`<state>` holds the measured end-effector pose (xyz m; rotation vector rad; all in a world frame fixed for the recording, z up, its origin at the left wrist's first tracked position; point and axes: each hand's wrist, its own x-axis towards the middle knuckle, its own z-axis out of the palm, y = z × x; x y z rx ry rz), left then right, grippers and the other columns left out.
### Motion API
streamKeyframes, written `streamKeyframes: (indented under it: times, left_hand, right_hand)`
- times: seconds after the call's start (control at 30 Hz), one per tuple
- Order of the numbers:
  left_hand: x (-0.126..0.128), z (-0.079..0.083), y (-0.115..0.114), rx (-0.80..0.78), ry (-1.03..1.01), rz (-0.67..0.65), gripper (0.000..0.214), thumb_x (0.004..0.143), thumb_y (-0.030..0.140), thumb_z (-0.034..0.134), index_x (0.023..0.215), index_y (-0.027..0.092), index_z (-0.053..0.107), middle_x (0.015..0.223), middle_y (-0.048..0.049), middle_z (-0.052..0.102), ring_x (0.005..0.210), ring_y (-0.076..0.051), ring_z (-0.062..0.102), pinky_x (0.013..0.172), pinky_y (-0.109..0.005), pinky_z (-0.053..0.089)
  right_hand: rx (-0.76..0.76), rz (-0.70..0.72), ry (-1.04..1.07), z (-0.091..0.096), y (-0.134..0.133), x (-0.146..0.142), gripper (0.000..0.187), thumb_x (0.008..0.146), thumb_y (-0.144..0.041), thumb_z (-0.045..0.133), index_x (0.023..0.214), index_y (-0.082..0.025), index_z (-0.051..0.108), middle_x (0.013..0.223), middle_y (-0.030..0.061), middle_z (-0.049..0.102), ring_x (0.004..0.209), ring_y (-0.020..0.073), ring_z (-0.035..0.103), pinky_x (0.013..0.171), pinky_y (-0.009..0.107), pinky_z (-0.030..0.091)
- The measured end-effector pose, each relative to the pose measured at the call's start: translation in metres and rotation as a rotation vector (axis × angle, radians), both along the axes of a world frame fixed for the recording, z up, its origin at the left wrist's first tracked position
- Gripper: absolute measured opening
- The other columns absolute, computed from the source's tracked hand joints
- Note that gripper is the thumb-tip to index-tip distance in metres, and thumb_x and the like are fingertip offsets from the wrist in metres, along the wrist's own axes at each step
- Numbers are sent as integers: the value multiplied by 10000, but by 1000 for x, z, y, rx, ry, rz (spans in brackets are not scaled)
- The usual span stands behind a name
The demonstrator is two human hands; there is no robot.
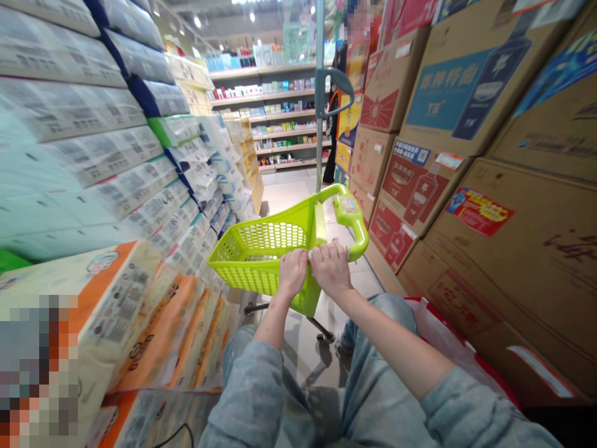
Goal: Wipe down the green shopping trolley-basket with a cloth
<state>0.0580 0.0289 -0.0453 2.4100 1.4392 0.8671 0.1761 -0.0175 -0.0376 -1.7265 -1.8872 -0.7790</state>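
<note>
A lime-green shopping cart [270,235] with a perforated basket stands right in front of me on dark wheeled legs. No goods show inside the part of the basket I can see. My left hand [293,274] is closed over the cart's near rim. Close beside it, my right hand [330,267] is wrapped around the same edge, by the lower end of the curved handle [360,227]. A ring shows on one right finger. The undersides of both hands' fingers are hidden. Behind the handle rises a grey pole [319,149] with a loop-shaped grip.
Stacked tissue packs [88,106] line the left side, with orange-and-cream packs [153,323] nearer me. Tall piles of cardboard cartons [485,218] border the right. A tiled aisle [289,186] runs between them toward shelves [280,99] of small goods. A person in dark clothes [332,143] stands ahead.
</note>
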Motion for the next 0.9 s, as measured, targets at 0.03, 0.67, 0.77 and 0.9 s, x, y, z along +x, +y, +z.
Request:
streamKeyframes:
  times: [0.03, 0.67, 0.77, 0.9]
  left_hand:
    - [-1, -1, -1, -5, -20, -14, 368, 990, 288, 216, 967, 222, 576, 960, -15, 654, 953, -158, 563, 883, -312, 364]
    - [-1, 5, -11, -65, 77, -126, 333, 977, 340, 298, 1067, 219, 595, 1043, -39, 668, 1006, -189, 581, 900, -345, 387]
    - [-3, 1, -11, -40, 54, -138, 324, 972, 356, 321, 1083, 191, 577, 1035, -54, 662, 997, -196, 584, 881, -342, 400]
    - [-6, -4, -14, 15, 86, -85, 356, 972, 405, 303, 994, 174, 572, 955, -66, 639, 953, -199, 574, 854, -334, 403]
  right_hand:
    - [-20, 2, -1, 2, 0, 1, 278, 958, -277, 360, 910, -146, 600, 877, 113, 644, 915, 249, 563, 957, 428, 336]
    - [-693, -150, 275, 83, 46, 39, 511, 997, -384, 174, 1217, -145, 569, 1118, 171, 663, 1015, 242, 643, 812, 328, 489]
    - [-895, 10, 104, 66, 55, 34, 315, 930, -246, 424, 1134, -126, 632, 1193, 201, 621, 1079, 259, 622, 877, 354, 483]
    - [-977, 52, 32, 54, 68, 29, 348, 794, -115, 582, 1128, -36, 637, 1184, 263, 614, 1088, 295, 620, 906, 364, 482]
